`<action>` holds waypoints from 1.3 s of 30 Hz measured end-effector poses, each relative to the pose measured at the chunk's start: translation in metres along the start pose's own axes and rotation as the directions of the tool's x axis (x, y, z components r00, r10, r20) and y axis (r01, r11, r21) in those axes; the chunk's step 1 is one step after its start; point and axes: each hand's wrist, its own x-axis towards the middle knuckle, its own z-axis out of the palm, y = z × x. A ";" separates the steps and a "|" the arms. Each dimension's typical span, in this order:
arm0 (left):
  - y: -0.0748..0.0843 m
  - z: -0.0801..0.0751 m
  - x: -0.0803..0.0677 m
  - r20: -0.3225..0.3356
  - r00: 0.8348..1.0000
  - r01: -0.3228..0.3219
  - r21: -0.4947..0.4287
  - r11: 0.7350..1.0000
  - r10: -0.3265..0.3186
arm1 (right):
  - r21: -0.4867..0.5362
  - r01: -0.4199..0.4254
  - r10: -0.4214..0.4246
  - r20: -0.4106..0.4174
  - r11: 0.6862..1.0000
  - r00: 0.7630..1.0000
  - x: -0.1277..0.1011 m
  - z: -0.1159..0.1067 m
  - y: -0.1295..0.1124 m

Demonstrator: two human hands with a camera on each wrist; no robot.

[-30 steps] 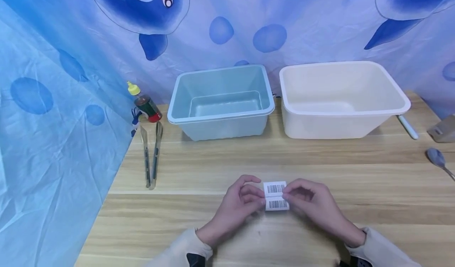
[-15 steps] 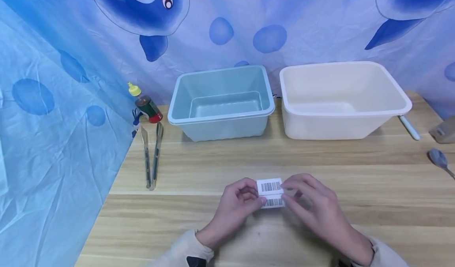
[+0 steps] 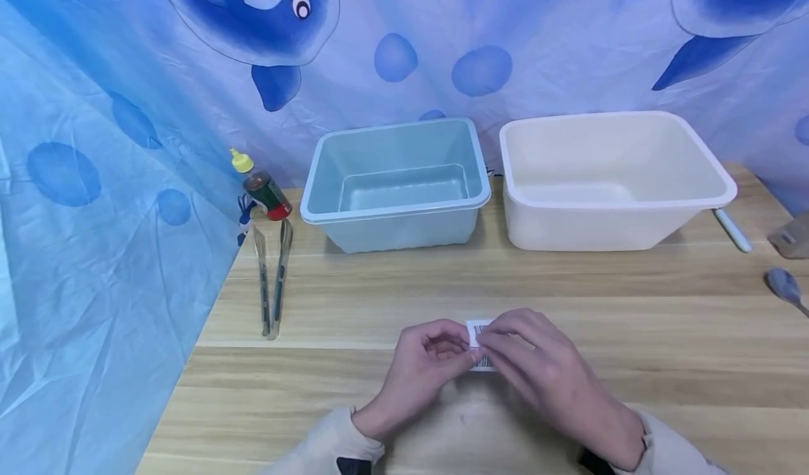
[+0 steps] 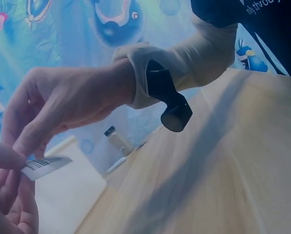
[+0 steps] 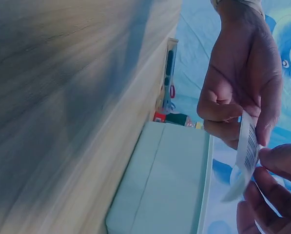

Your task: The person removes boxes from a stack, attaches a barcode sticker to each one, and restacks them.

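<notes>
A small white label sheet [image 3: 484,364] printed with two barcodes is held just in front of me, low over the table. My left hand [image 3: 425,362] pinches its left edge, thumb on top and the other fingers curled behind. From the right, my right hand [image 3: 548,376] reaches over the sheet, its thumb and fingertips pinching at the middle and covering much of the print. The left wrist view shows the label [image 4: 45,167] tilted between both hands' fingertips. Seen nearly edge-on in the right wrist view, the label [image 5: 249,146] bends slightly.
Behind the hands stand a light blue bin [image 3: 395,225] and a white bin [image 3: 581,229]. Two slim packaged tools [image 3: 272,285] and a yellow-capped bottle [image 3: 264,188] are on the left. A spoon [image 3: 784,284], a light blue handle [image 3: 733,230] and a grey box [image 3: 793,236] lie right.
The right hand shifts left across the label sheet, its fingertips now beside the left thumb and covering more barcodes. The left hand keeps its pinch, nearly in place.
</notes>
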 end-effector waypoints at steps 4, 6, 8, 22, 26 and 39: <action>0.000 -0.002 0.000 -0.011 0.999 -0.040 0.041 0.998 0.040 | 0.040 -0.045 0.045 -0.003 0.998 0.999 -0.003 0.003 0.002; 0.000 -0.003 0.000 -0.013 0.999 -0.046 0.039 0.998 0.047 | 0.064 -0.060 0.061 -0.009 0.996 0.998 -0.003 0.004 0.003; -0.001 -0.003 0.000 -0.013 0.999 -0.052 0.032 0.998 0.052 | 0.082 -0.074 0.075 -0.013 0.994 0.997 -0.004 0.005 0.003; -0.004 -0.004 0.003 -0.022 0.998 -0.064 0.009 0.998 0.064 | 0.136 -0.048 0.052 -0.022 0.990 0.998 -0.006 0.010 0.007; -0.004 -0.004 0.005 -0.034 0.997 -0.066 0.018 0.998 0.066 | 0.124 -0.055 0.057 -0.014 0.991 0.998 -0.007 0.012 0.007; -0.001 -0.001 0.012 -0.081 0.995 -0.055 0.043 0.998 0.058 | 0.114 -0.079 0.080 -0.003 0.990 0.997 -0.004 0.013 0.011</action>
